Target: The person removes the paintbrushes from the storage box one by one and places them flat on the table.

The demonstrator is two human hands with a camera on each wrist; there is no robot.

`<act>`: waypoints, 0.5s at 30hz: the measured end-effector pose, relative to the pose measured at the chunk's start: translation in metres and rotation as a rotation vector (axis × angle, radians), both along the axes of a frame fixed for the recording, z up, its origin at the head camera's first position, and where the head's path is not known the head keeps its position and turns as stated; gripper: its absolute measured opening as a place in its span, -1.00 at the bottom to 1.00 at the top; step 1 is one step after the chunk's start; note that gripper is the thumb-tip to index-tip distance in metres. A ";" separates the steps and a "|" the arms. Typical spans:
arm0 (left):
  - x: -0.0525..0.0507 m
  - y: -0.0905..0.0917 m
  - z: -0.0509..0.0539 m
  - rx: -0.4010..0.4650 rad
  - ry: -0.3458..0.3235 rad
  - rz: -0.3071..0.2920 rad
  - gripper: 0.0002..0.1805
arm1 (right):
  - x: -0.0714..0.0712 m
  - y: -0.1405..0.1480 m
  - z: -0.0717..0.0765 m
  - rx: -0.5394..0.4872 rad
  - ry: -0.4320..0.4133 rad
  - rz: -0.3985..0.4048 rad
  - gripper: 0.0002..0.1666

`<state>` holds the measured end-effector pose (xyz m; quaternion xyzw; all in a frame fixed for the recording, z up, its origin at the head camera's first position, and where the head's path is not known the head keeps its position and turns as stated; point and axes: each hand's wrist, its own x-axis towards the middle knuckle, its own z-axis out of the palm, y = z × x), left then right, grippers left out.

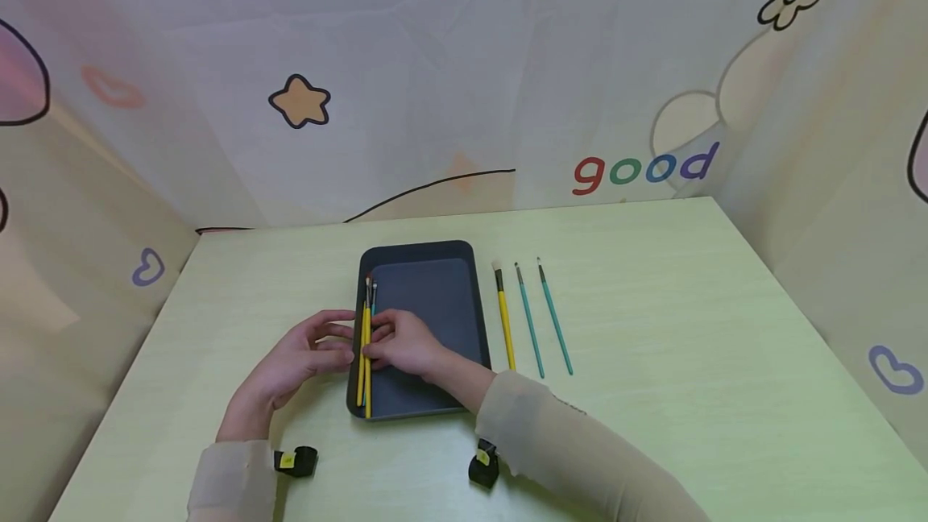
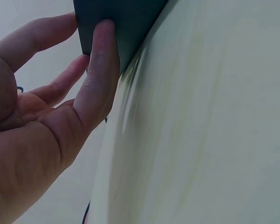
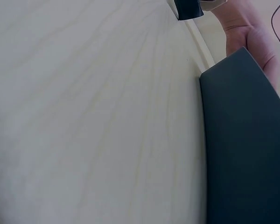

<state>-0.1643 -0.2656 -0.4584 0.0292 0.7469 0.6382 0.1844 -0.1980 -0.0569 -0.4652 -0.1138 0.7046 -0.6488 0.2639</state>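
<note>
A dark rectangular tray point(image 1: 428, 288) lies on the table. Along its left side, yellow-handled paintbrushes point(image 1: 368, 397) and a teal one point(image 1: 374, 296) lie lengthwise, bristles toward the far end. My right hand point(image 1: 409, 345) reaches over the tray and pinches at a yellow paintbrush handle; its fingertips partly cover the brushes. From outside, my left hand point(image 1: 300, 357) touches the tray's left edge. The left wrist view shows its thumb point(image 2: 105, 60) against the outer wall and other fingertips near the rim. In the right wrist view, only the tray's wall point(image 3: 247, 140) and the left hand point(image 3: 259, 44) appear.
Right of the tray lie a yellow paintbrush point(image 1: 504, 321), a teal paintbrush point(image 1: 529, 321) and another teal paintbrush point(image 1: 555, 316), roughly side by side. The pale table point(image 1: 689, 345) meets a printed cloth backdrop point(image 1: 435, 63) behind and at both sides.
</note>
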 end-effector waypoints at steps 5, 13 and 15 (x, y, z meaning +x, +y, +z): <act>0.000 -0.001 -0.001 0.000 0.005 -0.002 -0.26 | 0.001 -0.001 0.001 -0.012 -0.021 -0.013 -0.46; 0.000 -0.001 -0.001 0.013 0.012 -0.011 -0.27 | 0.001 0.001 0.002 -0.042 -0.061 -0.029 -0.45; 0.000 -0.001 -0.001 0.010 0.014 -0.011 -0.27 | 0.001 0.002 0.003 -0.042 -0.068 -0.033 -0.45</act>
